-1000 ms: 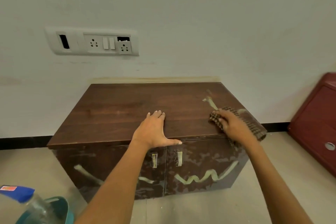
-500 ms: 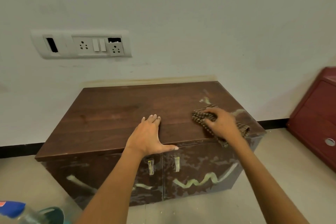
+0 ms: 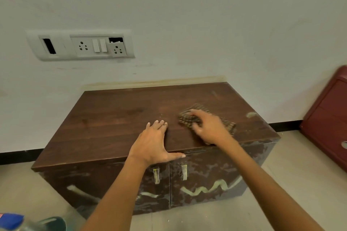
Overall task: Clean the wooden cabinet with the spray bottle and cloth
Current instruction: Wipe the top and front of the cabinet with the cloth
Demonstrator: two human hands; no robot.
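Observation:
A low dark wooden cabinet [image 3: 112,118] stands against the white wall, its two front doors smeared with pale streaks. My left hand [image 3: 154,144] rests flat on the top near the front edge, fingers straight, thumb along the edge. My right hand [image 3: 208,127] presses a brown checked cloth [image 3: 187,118] onto the top, right of centre, fingers curled over it. A pale smudge [image 3: 250,114] remains near the top's right edge. A clear bottle with a blue cap [image 3: 11,221] shows at the bottom left corner.
A teal container [image 3: 54,223] sits on the floor beside the bottle. A dark red plastic cabinet [image 3: 326,118] stands at the right. A switch and socket panel [image 3: 80,45] is on the wall above. Pale tiled floor lies around the cabinet.
My right hand has slid the cloth leftward from the top's right edge toward the centre, wiping away the pale streak there. My left hand has stayed in place.

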